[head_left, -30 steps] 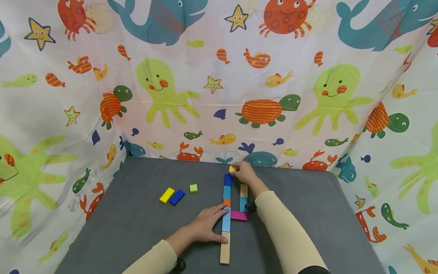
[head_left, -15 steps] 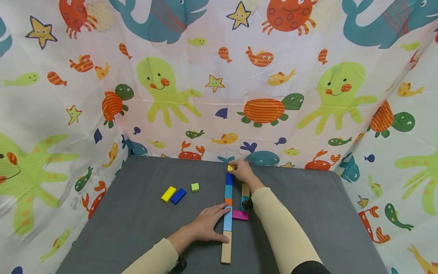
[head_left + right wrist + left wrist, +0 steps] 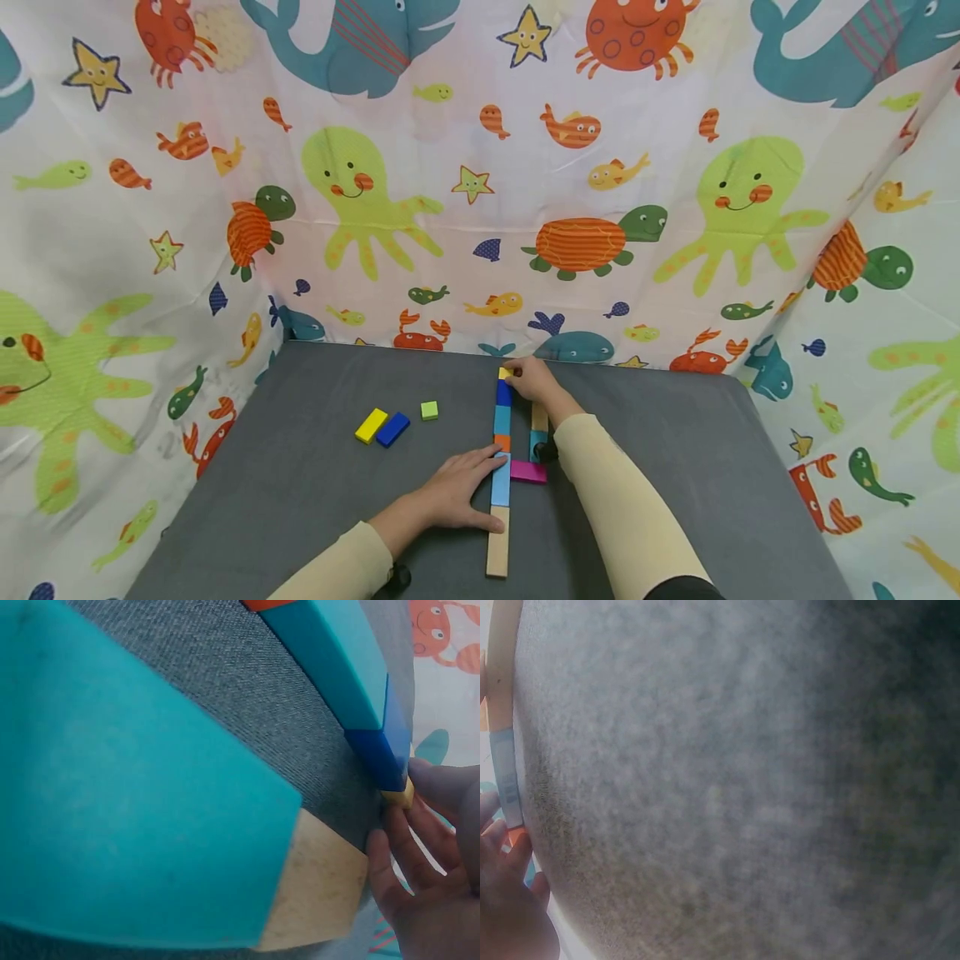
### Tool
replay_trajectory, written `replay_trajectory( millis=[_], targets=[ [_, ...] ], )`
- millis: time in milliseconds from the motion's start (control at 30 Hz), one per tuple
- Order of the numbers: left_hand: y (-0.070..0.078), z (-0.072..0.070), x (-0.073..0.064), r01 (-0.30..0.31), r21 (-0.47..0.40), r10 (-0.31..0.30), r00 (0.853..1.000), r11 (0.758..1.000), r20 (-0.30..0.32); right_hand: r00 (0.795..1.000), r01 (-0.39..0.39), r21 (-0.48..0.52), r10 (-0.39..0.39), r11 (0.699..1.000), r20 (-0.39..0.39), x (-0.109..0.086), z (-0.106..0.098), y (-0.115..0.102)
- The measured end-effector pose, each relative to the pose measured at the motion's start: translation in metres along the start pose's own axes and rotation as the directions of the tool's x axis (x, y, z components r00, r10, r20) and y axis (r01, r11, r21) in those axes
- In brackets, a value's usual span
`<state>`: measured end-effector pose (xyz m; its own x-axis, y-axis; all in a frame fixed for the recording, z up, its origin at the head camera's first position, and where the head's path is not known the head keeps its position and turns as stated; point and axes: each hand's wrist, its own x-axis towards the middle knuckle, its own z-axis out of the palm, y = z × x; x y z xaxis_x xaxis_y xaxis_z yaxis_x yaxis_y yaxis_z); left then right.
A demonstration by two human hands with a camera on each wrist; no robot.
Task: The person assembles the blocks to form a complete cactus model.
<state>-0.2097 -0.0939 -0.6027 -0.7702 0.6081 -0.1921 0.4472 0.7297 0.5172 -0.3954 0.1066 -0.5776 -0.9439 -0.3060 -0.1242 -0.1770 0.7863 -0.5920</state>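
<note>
A straight row of blocks runs away from me on the grey table in the head view. Nearest is a long plain wooden block (image 3: 498,542), then a light blue block (image 3: 501,480), an orange block (image 3: 502,443), a teal block (image 3: 502,420) and a blue block (image 3: 504,392). At the far end my right hand (image 3: 534,380) pinches a small yellow block (image 3: 402,793) against the blue one. My left hand (image 3: 459,492) rests along the row's left side, fingers spread, thumb on the wooden block and fingertips near the orange one.
Right of the row, a magenta block (image 3: 528,472) sticks out sideways, with another teal block (image 3: 537,442) and a short wooden block (image 3: 539,416) beyond it. A loose yellow block (image 3: 371,426), blue block (image 3: 393,430) and green cube (image 3: 429,410) lie to the left. Patterned cloth (image 3: 480,250) surrounds the table.
The yellow block has come down against the blue block at the row's far end, still in my right hand. My left hand has stayed on the row.
</note>
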Motion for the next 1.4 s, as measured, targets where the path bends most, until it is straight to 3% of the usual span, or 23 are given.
replay_trajectory(
  millis=[200,367,500,733,1000,1400],
  targets=[
    [0.000,0.003,0.002,-0.006,0.019,0.006,1.000,1.000,-0.016,1.000,0.026,0.026,-0.025,0.999,-0.015,-0.005,-0.008,0.003],
    [0.000,0.003,0.001,-0.010,0.027,0.010,1.000,1.000,-0.013,0.992,0.095,0.046,-0.091,0.994,-0.085,-0.011,-0.016,0.004],
    [-0.001,0.004,0.000,-0.005,0.027,0.005,1.000,1.000,-0.013,0.988,0.098,0.058,-0.090,0.994,-0.126,-0.022,-0.017,0.001],
    [0.001,0.006,0.000,0.001,0.027,0.000,1.000,1.000,-0.015,0.982,0.114,0.132,-0.091,0.985,-0.168,-0.053,-0.018,-0.007],
    [0.002,0.007,-0.001,0.001,0.017,-0.001,1.000,1.000,-0.020,0.965,0.153,0.095,-0.128,0.984,-0.227,-0.092,-0.014,-0.008],
    [0.003,0.007,0.000,-0.008,0.028,0.009,0.999,1.000,-0.034,0.959,0.183,0.024,-0.173,0.983,-0.223,-0.137,-0.003,0.007]
  ],
)
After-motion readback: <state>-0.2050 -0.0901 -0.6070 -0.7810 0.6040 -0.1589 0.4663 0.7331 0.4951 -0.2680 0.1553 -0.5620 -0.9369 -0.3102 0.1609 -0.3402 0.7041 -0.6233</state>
